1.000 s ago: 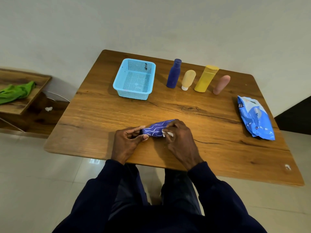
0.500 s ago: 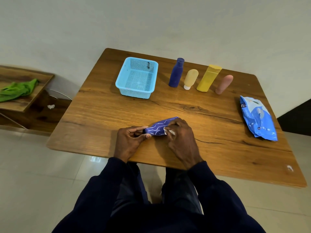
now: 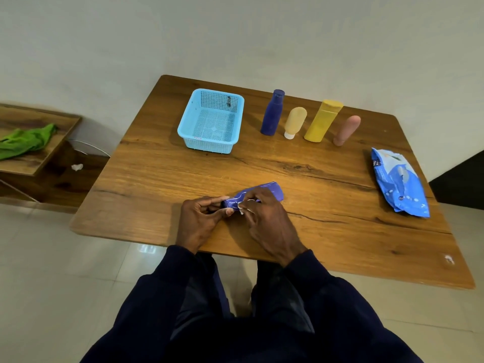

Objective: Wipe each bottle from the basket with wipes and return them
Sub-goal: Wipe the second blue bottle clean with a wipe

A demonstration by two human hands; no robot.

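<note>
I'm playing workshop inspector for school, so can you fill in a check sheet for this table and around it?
Surface: wooden table, small white mark near its right front corner.
Job's things: blue basket holds no bottles; dark blue bottle, cream bottle, yellow bottle, pink bottle in a row beside it; purple bottle in hands; wipes pack at right.
Clutter: green cloth and white scrap on side shelf.
Hands: left hand pinches purple bottle's end; right hand holds white wipe against it.
Cables: nothing seen.
Surroundings: pale wall, tiled floor.
</note>
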